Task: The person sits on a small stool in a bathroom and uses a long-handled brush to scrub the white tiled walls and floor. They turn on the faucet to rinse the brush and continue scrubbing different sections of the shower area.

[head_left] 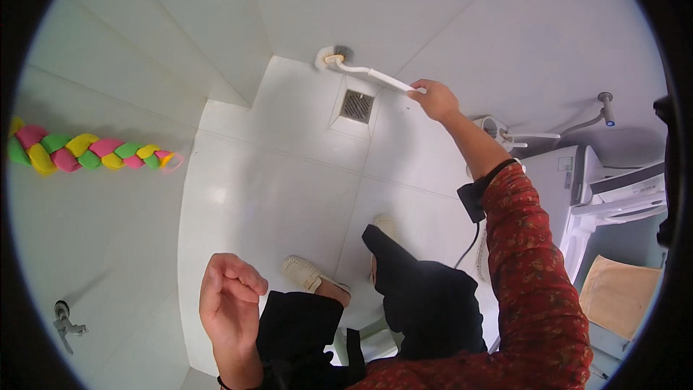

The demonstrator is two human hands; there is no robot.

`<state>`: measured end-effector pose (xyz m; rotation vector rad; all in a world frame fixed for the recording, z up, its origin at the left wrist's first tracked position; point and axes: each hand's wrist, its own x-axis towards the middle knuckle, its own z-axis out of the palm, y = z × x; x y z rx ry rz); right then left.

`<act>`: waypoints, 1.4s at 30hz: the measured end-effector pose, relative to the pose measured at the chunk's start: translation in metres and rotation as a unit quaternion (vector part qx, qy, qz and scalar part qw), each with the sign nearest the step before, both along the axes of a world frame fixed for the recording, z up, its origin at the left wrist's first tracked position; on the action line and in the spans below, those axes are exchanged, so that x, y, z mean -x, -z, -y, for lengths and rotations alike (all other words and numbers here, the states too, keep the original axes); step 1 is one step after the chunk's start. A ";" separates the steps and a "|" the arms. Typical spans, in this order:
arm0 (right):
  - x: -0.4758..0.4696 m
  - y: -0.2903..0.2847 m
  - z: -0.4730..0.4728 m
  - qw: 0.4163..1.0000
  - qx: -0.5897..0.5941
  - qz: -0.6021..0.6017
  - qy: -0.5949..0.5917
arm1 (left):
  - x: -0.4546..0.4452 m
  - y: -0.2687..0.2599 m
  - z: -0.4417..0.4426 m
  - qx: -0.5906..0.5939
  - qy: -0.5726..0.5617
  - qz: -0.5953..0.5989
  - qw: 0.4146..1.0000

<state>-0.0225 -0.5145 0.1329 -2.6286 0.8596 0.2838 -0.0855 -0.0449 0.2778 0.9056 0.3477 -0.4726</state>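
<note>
My right hand point(436, 100) reaches forward and grips the end of the white handle of a toilet brush point(387, 78). The bent neck leads to a brush head point(331, 58) with white and dark bristles, at the line where the tiled floor meets the wall. Just below the handle, a square metal floor drain point(357, 106) sits in a recessed tile. My left hand point(231, 300) is raised near my left knee, palm up, fingers loosely curled, with nothing visible in it.
A braided pink, green and yellow sponge strip point(81, 149) hangs on the left wall, with a metal tap point(67, 325) lower down. To the right stand a white washing machine point(552, 190) and a wall valve point(607, 108). A beige cloth point(620, 295) lies at lower right.
</note>
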 end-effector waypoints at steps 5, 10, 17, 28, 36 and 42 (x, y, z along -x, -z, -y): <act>0.081 -0.039 0.040 0.997 -0.035 0.036 0.065 | 0.000 0.004 -0.010 0.001 -0.004 -0.007 1.000; 0.115 -0.030 0.051 0.997 -0.022 0.038 0.063 | -0.004 0.004 -0.010 0.003 0.024 -0.021 0.999; 0.026 -0.007 -0.110 0.954 -0.282 -0.062 -0.075 | -0.012 -0.018 -0.054 -0.142 -0.109 0.067 0.982; 0.026 -0.129 -0.344 0.698 -0.598 -0.285 -0.274 | 0.012 -0.133 -0.228 -0.867 -0.204 0.310 0.332; 0.034 -0.164 -0.404 0.584 -0.696 -0.330 -0.255 | 0.002 -0.169 -0.293 -0.855 0.050 0.353 0.376; 0.038 -0.168 -0.417 0.552 -0.721 -0.341 -0.244 | -0.011 -0.179 -0.297 -0.850 0.072 0.376 0.362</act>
